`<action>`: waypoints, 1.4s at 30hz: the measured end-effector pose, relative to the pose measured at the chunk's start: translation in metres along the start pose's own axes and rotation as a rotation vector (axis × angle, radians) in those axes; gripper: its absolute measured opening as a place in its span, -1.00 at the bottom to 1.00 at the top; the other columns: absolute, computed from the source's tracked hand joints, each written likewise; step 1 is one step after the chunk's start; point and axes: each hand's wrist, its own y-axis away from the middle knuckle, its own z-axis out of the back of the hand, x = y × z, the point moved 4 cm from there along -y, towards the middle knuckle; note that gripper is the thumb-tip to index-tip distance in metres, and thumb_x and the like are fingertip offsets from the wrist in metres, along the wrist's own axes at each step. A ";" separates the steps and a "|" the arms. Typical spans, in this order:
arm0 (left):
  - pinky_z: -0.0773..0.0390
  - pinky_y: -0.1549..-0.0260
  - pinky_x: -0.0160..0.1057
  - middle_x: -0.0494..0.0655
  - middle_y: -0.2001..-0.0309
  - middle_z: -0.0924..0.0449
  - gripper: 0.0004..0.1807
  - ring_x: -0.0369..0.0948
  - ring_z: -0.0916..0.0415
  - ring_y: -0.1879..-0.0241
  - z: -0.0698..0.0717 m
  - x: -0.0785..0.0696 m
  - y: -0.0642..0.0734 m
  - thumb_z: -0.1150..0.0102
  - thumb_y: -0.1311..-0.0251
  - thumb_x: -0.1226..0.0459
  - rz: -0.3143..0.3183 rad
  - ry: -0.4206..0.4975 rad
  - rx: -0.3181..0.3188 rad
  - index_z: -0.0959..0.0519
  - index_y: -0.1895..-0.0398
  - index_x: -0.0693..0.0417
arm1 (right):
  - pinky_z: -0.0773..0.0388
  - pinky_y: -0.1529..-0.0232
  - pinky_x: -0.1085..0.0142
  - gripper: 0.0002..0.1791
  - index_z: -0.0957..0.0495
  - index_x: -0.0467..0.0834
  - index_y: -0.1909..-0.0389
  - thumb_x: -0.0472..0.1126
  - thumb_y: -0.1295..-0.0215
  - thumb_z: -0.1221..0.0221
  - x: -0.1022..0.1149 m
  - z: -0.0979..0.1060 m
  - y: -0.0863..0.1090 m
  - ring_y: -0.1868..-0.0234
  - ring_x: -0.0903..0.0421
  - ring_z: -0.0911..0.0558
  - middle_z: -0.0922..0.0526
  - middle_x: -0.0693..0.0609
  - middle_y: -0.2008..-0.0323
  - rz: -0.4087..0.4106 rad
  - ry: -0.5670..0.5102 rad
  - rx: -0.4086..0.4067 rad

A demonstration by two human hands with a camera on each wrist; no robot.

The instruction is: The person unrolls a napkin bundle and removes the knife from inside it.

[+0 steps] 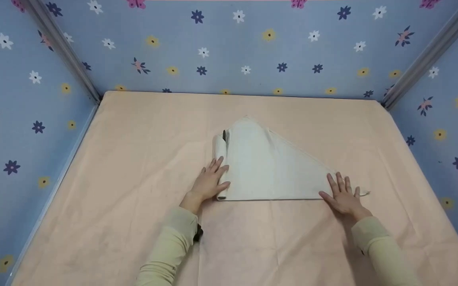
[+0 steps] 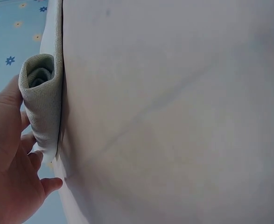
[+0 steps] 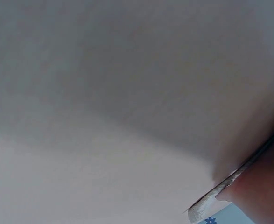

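Observation:
A white cloth (image 1: pixel 261 167) lies folded to a point at the back and slopes down to its right corner. Its left edge is wound into a roll (image 1: pixel 220 147), with a dark strip showing at the top. On the lower part of that roll rests my left hand (image 1: pixel 210 180), fingers spread. The left wrist view shows the roll's spiral end (image 2: pixel 39 77) beside the left hand (image 2: pixel 10 154). My right hand (image 1: pixel 344 198) lies with spread fingers on the cloth's right corner; a thin tail of material (image 1: pixel 365 193) pokes out past it.
A peach sheet (image 1: pixel 153 159) covers the table under the cloth, with light creases. Blue flowered panels (image 1: pixel 221 43) stand at the back and both sides, with grey posts (image 1: pixel 427 55) at the rear corners. Light green sleeves (image 1: pixel 169 242) cover both forearms.

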 end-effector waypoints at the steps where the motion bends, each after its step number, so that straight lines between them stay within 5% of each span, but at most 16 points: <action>1: 0.03 -0.16 0.13 -0.02 -0.37 0.15 -0.38 -0.03 0.25 -0.33 0.000 0.001 0.000 0.06 -0.19 -0.04 0.001 -0.001 0.002 -0.20 -0.28 0.01 | 0.58 -0.02 -0.30 -0.15 0.35 -0.18 -0.36 0.25 -0.28 0.27 0.000 0.000 0.000 -0.27 -0.30 0.46 0.45 -0.32 -0.31 0.000 0.002 0.001; 29: 0.01 -0.15 0.15 0.01 -0.36 0.11 -0.38 -0.01 0.23 -0.33 0.009 0.011 0.009 0.06 -0.20 -0.01 0.012 0.033 -0.015 -0.19 -0.29 0.02 | 0.63 0.00 -0.29 -0.15 0.35 -0.18 -0.36 0.25 -0.29 0.28 0.000 0.000 0.000 -0.26 -0.30 0.47 0.46 -0.31 -0.31 -0.010 -0.010 0.009; 42: 0.07 -0.18 0.11 -0.04 -0.37 0.14 -0.38 -0.08 0.26 -0.34 0.012 0.014 0.010 0.07 -0.20 -0.02 0.046 0.031 0.024 -0.16 -0.31 -0.03 | 0.61 -0.02 -0.29 -0.15 0.34 -0.18 -0.36 0.27 -0.28 0.29 0.001 0.000 -0.001 -0.26 -0.30 0.46 0.46 -0.31 -0.31 -0.013 0.001 -0.001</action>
